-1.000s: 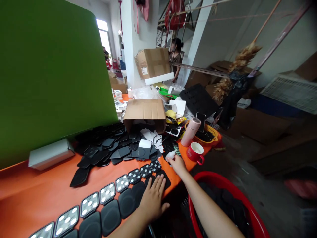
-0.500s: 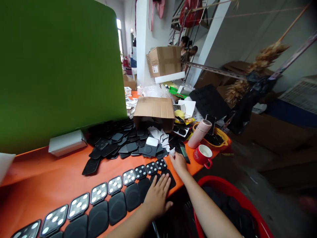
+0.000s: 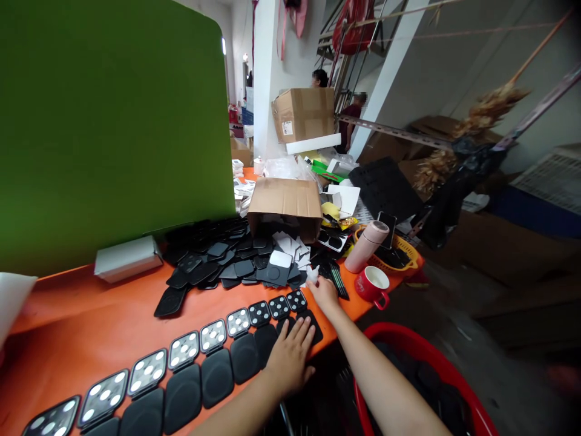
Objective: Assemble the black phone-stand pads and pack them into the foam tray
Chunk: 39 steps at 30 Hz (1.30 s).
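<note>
My left hand (image 3: pixel 290 357) lies flat with fingers stretched over the plain black pads (image 3: pixel 315 327) at the right end of a row. Hinged to these pads are square panels (image 3: pixel 183 350) with pale round dots, running in a line across the orange table (image 3: pixel 118 321). My right hand (image 3: pixel 324 294) is closed in a pinch around a small white piece (image 3: pixel 313 274), just beyond the row's right end. Whether that piece is a tissue or a small bottle tip, I cannot tell. Close to it lie white cards (image 3: pixel 297 249) and thin dark green-striped sticks (image 3: pixel 338 281).
A heap of black pads (image 3: pixel 204 272) lies before an open cardboard box (image 3: pixel 285 197). At the right stand a pink flask (image 3: pixel 367 247), a red mug (image 3: pixel 372 284) and a yellow basket (image 3: pixel 411 257). A red tub (image 3: pixel 390 330) sits below the edge. Two people are beyond.
My right hand has shifted slightly left with the white piece, which now shows more of its shape. The left hand stays on the pads. The people in the background have moved.
</note>
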Motion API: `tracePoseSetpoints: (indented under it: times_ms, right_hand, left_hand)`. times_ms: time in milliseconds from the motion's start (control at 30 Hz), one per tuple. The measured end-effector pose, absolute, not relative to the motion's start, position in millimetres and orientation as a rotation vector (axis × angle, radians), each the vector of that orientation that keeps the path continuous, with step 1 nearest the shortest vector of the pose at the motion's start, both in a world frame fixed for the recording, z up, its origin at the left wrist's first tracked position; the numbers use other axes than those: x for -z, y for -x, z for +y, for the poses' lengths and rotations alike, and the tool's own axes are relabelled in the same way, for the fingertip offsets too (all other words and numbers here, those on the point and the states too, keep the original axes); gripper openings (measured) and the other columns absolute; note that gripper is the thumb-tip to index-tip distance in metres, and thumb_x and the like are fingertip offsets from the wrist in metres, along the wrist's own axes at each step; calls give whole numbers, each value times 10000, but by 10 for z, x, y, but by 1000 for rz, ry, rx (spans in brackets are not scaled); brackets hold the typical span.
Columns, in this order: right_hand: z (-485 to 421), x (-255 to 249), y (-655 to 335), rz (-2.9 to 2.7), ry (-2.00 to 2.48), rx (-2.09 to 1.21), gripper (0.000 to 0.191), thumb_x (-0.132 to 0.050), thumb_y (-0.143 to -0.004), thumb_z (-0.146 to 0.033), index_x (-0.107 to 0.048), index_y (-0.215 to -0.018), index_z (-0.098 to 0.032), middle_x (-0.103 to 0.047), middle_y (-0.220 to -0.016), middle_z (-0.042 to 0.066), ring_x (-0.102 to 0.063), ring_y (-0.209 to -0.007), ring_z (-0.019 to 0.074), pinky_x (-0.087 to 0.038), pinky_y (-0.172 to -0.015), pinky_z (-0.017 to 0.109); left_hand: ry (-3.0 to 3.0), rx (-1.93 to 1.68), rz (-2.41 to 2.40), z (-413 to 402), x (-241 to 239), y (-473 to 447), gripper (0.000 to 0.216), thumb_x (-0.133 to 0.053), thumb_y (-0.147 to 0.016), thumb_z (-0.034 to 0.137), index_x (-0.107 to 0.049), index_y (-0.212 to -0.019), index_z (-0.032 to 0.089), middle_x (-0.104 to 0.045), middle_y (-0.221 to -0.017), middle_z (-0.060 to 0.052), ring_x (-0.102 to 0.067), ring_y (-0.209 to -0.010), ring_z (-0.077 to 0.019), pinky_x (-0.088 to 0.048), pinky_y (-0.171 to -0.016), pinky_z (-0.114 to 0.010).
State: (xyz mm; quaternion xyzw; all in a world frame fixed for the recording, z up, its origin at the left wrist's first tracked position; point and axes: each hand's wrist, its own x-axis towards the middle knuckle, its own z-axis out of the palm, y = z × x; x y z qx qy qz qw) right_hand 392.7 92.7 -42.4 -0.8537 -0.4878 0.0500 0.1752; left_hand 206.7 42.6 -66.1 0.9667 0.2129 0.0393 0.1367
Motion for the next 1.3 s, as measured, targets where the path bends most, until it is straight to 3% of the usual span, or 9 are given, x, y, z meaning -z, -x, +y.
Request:
tracePoseSetpoints:
  times_ms: [400,633,900,1100,1300]
  right_hand:
    - [799,454,-3808,-1363,2423,-82,315,-417,-823,-408,-604,-856,-156,-646,-844,92,-556,-841,209,-361,-725,249]
    - [797,460,-3781,-1359,2440,-92,275,-447,-808,-370,-607,-870,-154,-652,-848,84,-570,-847,199,-366,-745,234]
    - [789,506,-3829,-1405,2433,-219,397,-450,-770,-440,-597,-946,-115,-646,-849,130,-585,-812,256,-395,-657,288]
    - [535,529,-3897,-1236,2357,-181,631,-476,-709,-568,-475,-1142,-109,-620,-797,103,-578,-713,268,-395,-552,301]
    - [255,497,-3612,-1035,2219,-8,483,-508,-699,-511,-519,-1002,-135,-581,-727,81,-562,-665,257,-386,-531,308]
  left_hand:
    - [-2714,-87,621,332,430,-1994,739,-429,-771,498,-131,-1383,209,-69,-1458,-42,-63,-1322,-246,-54,-1056,-474]
    - [-2610,-82,692,280,198,-1684,784,-537,-717,239,-118,-1379,237,-78,-1458,-32,-94,-1319,-239,-112,-1056,-471]
    - [-2554,-212,829,281,-40,-1100,795,-526,-740,252,-65,-1386,226,-80,-1457,-31,-119,-1315,-232,-157,-1060,-456]
    - [-2453,-328,1089,153,-19,-510,589,-432,-809,246,-218,-1358,259,-231,-1429,-18,-219,-1290,-212,-205,-1053,-449]
    - [-2288,-368,1291,-186,55,38,445,-408,-827,237,-388,-1268,293,-395,-1343,-7,-361,-1214,-181,-258,-1043,-406]
